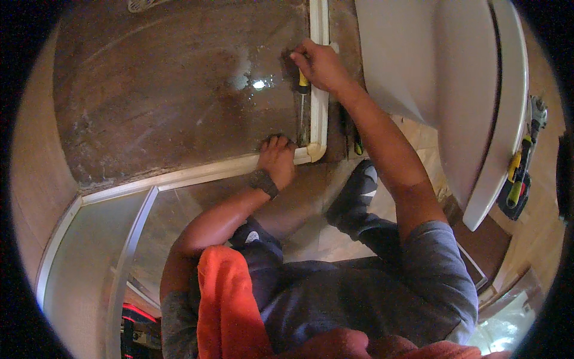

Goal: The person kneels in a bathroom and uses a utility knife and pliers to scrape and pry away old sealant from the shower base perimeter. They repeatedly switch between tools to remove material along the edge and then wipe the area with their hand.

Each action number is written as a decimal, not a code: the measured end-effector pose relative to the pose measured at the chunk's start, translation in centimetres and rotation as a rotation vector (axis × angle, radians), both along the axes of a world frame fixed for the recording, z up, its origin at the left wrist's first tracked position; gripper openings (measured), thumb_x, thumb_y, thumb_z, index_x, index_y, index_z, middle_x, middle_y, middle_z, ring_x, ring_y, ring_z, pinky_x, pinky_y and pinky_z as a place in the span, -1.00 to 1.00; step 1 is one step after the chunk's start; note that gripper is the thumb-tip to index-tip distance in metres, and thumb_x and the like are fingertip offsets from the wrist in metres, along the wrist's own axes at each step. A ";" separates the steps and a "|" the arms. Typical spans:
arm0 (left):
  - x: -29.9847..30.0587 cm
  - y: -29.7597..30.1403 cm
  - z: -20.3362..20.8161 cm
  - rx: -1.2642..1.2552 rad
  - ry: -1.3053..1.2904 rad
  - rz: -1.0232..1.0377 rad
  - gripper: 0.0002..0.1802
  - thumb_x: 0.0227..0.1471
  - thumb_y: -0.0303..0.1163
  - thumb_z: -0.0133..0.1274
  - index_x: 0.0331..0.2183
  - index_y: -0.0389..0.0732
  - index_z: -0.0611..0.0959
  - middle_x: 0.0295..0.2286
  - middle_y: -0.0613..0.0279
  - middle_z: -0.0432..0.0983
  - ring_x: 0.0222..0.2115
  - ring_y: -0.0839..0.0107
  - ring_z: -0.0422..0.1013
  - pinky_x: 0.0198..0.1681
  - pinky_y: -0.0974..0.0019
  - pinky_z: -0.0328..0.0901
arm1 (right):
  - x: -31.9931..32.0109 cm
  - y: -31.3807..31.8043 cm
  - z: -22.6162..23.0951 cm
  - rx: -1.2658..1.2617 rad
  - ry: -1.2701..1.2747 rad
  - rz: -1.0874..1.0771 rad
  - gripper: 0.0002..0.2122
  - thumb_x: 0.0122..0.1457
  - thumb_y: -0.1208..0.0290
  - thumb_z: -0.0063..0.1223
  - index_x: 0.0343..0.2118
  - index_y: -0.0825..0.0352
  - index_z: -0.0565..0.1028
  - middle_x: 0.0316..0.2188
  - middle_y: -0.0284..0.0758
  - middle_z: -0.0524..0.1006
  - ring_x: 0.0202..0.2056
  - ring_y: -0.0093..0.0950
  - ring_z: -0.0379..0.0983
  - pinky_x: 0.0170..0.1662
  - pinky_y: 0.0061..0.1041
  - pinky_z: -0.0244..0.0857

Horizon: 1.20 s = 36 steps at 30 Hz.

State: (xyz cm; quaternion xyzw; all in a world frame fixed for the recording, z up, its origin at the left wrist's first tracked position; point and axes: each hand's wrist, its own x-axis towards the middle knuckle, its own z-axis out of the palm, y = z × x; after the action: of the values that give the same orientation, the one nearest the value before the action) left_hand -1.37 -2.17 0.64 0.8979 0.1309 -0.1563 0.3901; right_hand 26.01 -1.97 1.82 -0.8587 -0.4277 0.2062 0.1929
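My right hand is closed around the yellow and black handle of a screwdriver. Its metal shaft points back toward me, along the inner side of the white frame strip. The tip ends near the frame's corner joint, though the exact contact is hard to make out. Over the near strip, just left of that corner, lies my left hand with its fingers stretched onto the brown floor panel. A dark watch is on my left wrist.
A white toilet stands at the right. Several tools with yellow, green and black parts lie beyond it. At the lower left is a frosted panel with a metal edge. A wet, shiny patch shows on the brown surface.
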 end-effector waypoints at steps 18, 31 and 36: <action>0.3 0.1 1.1 -0.007 0.002 0.033 -0.61 -0.22 -0.34 0.26 -0.23 -0.17 0.70 -0.13 0.04 0.49 -0.04 0.01 0.37 0.05 0.00 0.32 | -3.7 1.7 -0.8 0.153 -0.246 -0.237 -0.70 0.26 0.21 0.09 -0.32 0.43 0.59 -0.47 0.04 0.55 -0.36 -0.02 0.52 -0.24 -0.11 0.40; -0.4 -0.1 0.1 0.118 -0.067 -0.064 -0.66 -0.05 -0.41 0.00 -0.18 -0.23 0.66 -0.14 0.02 0.51 -0.03 0.06 0.37 0.04 0.02 0.26 | -6.6 4.3 -2.9 0.158 -0.118 -0.606 -0.69 0.31 0.29 -0.07 -0.39 0.48 0.52 -0.41 0.11 0.51 -0.32 0.12 0.46 -0.23 0.02 0.32; -0.3 -0.5 -0.3 0.061 -0.038 -0.005 -0.62 -0.19 -0.38 0.17 -0.21 -0.22 0.67 -0.15 0.03 0.48 -0.03 0.06 0.35 0.03 0.01 0.26 | -6.0 3.8 -3.4 0.206 -0.010 -0.608 -0.67 0.32 0.23 -0.05 -0.39 0.46 0.53 -0.49 0.06 0.52 -0.36 0.07 0.49 -0.26 -0.05 0.34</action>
State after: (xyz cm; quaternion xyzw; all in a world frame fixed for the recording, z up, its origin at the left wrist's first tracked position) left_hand -1.71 -2.66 0.36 0.9126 0.1260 -0.1362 0.3643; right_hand 20.02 1.85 -1.60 -0.9241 -0.1711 0.0904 0.3295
